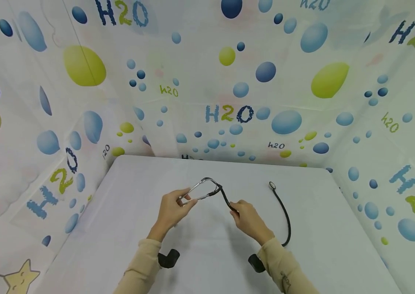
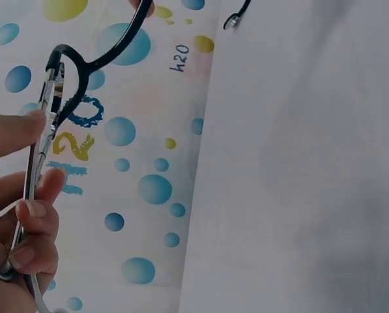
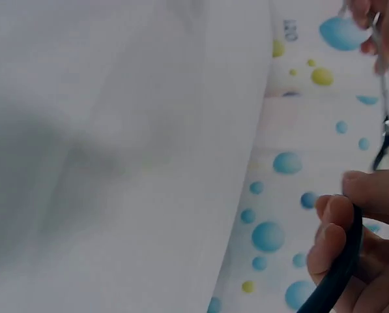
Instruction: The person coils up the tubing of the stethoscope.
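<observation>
A stethoscope with black tubing and metal ear tubes is held above the white table by both hands. My left hand grips the metal ear tubes near their ends, thumb on one side and curled fingers on the other. Further down, my right hand pinches the black tubing below the fork. From there the tube passes behind the right forearm and curves up on the right. Its round chest piece lies at that far end, toward the back of the table.
The white tabletop reaches to a back edge. Behind it and along both sides hangs a curtain printed with blue and green dots and H2O lettering. Black wrist-worn pieces show beneath the beige sleeves.
</observation>
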### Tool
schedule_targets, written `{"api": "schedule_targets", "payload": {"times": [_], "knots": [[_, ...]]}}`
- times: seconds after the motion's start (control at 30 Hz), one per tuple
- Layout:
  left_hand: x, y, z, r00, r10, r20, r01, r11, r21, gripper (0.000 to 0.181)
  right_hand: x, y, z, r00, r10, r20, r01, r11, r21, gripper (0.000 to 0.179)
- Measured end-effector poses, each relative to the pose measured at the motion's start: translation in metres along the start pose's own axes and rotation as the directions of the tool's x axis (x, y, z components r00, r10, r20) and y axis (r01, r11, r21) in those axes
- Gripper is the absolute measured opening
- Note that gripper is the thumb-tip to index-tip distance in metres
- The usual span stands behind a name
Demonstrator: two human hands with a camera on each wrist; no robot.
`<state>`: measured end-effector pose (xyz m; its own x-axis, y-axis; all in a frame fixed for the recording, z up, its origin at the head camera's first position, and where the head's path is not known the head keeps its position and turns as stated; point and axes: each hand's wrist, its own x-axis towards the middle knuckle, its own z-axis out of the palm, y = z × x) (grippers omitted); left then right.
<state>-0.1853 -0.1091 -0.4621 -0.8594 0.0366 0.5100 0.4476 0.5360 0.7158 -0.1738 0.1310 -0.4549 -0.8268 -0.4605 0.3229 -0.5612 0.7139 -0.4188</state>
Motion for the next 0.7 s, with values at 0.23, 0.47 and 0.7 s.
{"api": "schedule_targets", "payload": {"times": [0.23,0.47,0.7], "knots": [[-0.002,0.008,0.011,0.994,0.093,0.056,-0.102,0.974,0.203,0.037,0.004,-0.030,-0.011,0.983,-0.068,0.172,0.084,0.993,-0.088,0.006],[-0.005,0.013,0.010,0.989,0.102,0.108,-0.124,0.967,0.225,0.037,0.014,-0.035,-0.030,0.976,-0.096,0.196,0.122,0.985,-0.126,0.006],[-0.007,0.019,0.010,0.962,0.196,0.189,-0.240,0.938,0.249,0.037,0.032,-0.032,-0.052,0.934,-0.107,0.342,0.126,0.991,-0.034,0.009]]}}
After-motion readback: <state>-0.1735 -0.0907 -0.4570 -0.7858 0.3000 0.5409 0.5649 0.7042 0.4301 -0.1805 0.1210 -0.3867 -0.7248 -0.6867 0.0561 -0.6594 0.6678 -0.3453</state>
